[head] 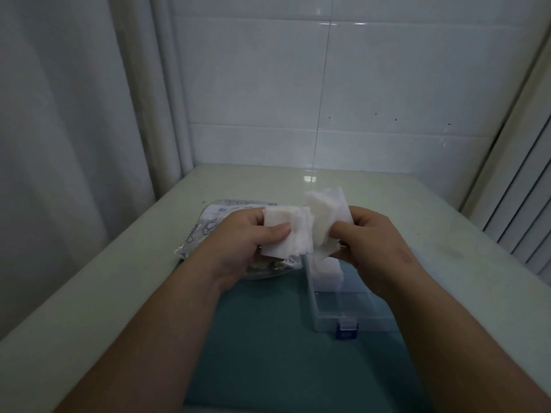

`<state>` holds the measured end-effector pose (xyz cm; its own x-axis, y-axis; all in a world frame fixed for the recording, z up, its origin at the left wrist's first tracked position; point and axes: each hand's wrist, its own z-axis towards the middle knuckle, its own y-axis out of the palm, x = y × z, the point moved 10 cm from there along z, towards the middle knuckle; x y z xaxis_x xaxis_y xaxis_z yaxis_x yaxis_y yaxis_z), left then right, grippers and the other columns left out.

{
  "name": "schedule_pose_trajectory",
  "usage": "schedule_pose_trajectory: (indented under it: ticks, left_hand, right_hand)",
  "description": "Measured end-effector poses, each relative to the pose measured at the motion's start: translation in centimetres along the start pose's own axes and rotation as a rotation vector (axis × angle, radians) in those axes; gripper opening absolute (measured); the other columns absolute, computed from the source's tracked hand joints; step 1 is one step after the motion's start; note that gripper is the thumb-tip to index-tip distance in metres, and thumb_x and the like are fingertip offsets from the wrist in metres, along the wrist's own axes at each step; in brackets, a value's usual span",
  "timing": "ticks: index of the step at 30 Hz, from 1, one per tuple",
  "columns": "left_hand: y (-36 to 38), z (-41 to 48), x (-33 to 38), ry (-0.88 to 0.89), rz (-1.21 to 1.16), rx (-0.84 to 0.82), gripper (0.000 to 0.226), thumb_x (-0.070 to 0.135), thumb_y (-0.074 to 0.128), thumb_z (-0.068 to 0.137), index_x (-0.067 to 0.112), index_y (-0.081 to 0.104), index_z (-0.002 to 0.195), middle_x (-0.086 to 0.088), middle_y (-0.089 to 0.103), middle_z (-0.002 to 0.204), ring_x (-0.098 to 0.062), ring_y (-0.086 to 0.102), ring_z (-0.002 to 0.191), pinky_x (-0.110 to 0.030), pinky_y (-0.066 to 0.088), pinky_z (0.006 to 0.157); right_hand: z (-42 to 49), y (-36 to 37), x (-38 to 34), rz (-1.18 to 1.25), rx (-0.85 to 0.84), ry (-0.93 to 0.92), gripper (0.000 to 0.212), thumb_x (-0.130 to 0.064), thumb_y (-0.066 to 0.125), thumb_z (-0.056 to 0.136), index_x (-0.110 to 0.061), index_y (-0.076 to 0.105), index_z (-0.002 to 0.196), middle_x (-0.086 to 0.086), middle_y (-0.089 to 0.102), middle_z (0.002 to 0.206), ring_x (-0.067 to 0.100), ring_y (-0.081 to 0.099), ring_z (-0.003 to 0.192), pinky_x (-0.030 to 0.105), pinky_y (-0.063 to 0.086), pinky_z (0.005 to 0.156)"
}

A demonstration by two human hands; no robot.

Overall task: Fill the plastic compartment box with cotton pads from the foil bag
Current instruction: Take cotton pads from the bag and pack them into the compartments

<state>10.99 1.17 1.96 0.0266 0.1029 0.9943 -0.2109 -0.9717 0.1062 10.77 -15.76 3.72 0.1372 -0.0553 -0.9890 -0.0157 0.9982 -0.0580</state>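
Both hands are up over the far end of the compartment box (343,305). Left hand (253,236): fingers curled round a squared stack of cotton pads (293,234), thumb pressed on the top face. Right hand (375,236): fingers pinch a looser, fanned bunch of pads, touching the left stack.

More pads sit in the box's far compartment, right under the hands. The near compartments show no white through the clear plastic. The box sits on a teal mat (268,338), with its blue latch (346,330) at the near edge. The foil bag (208,222) lies on the desk (402,198) behind the left hand, partly hidden.

Handling guess: the pads are very light, soft and squashy, and loose sheets are likely to slide or fan out. Best hold is across the flat faces, mid-stack, with a light squeeze; an edge pinch lets them splay, as on the right.

The pads need squaring to drop between the thin dividers. The clear box looks light and may shift if bumped.

Room: bare desk lies right of the box, the tiled wall (387,84) closes the far side, and the bag sits near the left desk edge
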Motion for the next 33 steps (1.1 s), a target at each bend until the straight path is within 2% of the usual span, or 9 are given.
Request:
schedule_pose_trajectory:
  ticks: [2, 7, 11, 16, 20, 23, 27, 33]
  left_hand:
    - [-0.1, 0.0, 0.1, 0.016, 0.011, 0.002, 0.037, 0.018, 0.082, 0.065, 0.007, 0.071, 0.099, -0.014, 0.073, 0.091, -0.028, 0.065, 0.082, -0.038, 0.049, 0.074]
    - [0.7, -0.1, 1.1, 0.116, 0.026, -0.022, 0.041, 0.019, 0.074, 0.061, 0.01, 0.069, 0.1, -0.007, 0.074, 0.094, -0.019, 0.069, 0.085, -0.03, 0.058, 0.075]
    - [0.3, -0.2, 1.5, 0.175, 0.161, 0.034, 0.034, 0.013, 0.081, 0.065, 0.017, 0.069, 0.097, -0.004, 0.076, 0.092, -0.02, 0.072, 0.086, -0.033, 0.059, 0.074]
    - [0.4, -0.3, 1.6, 0.199, 0.192, 0.067, 0.039, 0.002, 0.08, 0.073, 0.025, 0.067, 0.101, -0.003, 0.076, 0.093, -0.018, 0.072, 0.086, -0.031, 0.061, 0.072]
    - [0.6, -0.3, 1.5, 0.203, 0.239, 0.062, 0.041, 0.005, 0.08, 0.074, 0.034, 0.068, 0.099, -0.005, 0.073, 0.103, -0.025, 0.07, 0.095, -0.042, 0.06, 0.08]
    - [0.6, -0.4, 1.9, 0.232, 0.277, 0.06, 0.042, 0.008, 0.08, 0.076, 0.04, 0.069, 0.1, -0.003, 0.068, 0.107, -0.029, 0.069, 0.092, -0.048, 0.06, 0.078]
    - [1.0, -0.6, 2.3, 0.258, 0.301, 0.036, 0.047, 0.006, 0.078, 0.077, 0.044, 0.067, 0.102, 0.002, 0.063, 0.111, -0.024, 0.069, 0.088, -0.043, 0.061, 0.073]
    - [1.4, -0.6, 2.5, 0.299, 0.298, 0.024, 0.041, 0.005, 0.079, 0.075, 0.034, 0.064, 0.101, 0.003, 0.064, 0.108, -0.02, 0.069, 0.083, -0.036, 0.061, 0.07]
  right_hand:
    - [0.2, 0.1, 0.4, 0.004, -0.007, 0.016, 0.022, 0.004, 0.057, 0.082, -0.012, 0.071, 0.088, 0.004, 0.074, 0.088, 0.023, 0.072, 0.085, 0.031, 0.06, 0.068]
    - [0.2, 1.0, 1.0, -0.032, -0.068, 0.029, 0.024, 0.004, 0.057, 0.081, -0.009, 0.073, 0.094, 0.011, 0.074, 0.094, 0.028, 0.071, 0.09, 0.043, 0.06, 0.078]
    - [0.2, 1.5, 1.0, -0.076, -0.107, 0.014, 0.026, 0.003, 0.058, 0.082, -0.01, 0.072, 0.101, 0.01, 0.074, 0.098, 0.027, 0.071, 0.093, 0.043, 0.06, 0.08]
    - [0.1, 1.4, 0.8, -0.151, -0.095, -0.007, 0.021, 0.0, 0.065, 0.08, -0.013, 0.073, 0.096, 0.005, 0.074, 0.092, 0.023, 0.071, 0.087, 0.037, 0.061, 0.074]
    - [0.2, 1.2, 0.8, -0.205, -0.075, -0.016, 0.018, -0.008, 0.074, 0.078, -0.011, 0.073, 0.096, 0.003, 0.074, 0.089, 0.021, 0.071, 0.084, 0.034, 0.062, 0.071]
    - [0.3, 1.2, 1.0, -0.199, -0.062, -0.003, 0.02, -0.013, 0.077, 0.077, -0.012, 0.072, 0.097, 0.003, 0.073, 0.09, 0.02, 0.07, 0.084, 0.033, 0.061, 0.071]
    - [0.2, 1.2, 1.3, -0.159, -0.064, 0.029, 0.021, -0.014, 0.076, 0.077, -0.013, 0.071, 0.098, 0.004, 0.073, 0.093, 0.022, 0.07, 0.087, 0.035, 0.061, 0.072]
    - [0.0, 1.8, 1.6, -0.035, -0.104, 0.082, 0.023, -0.011, 0.064, 0.084, -0.013, 0.064, 0.106, 0.012, 0.068, 0.104, 0.03, 0.067, 0.096, 0.046, 0.059, 0.081]
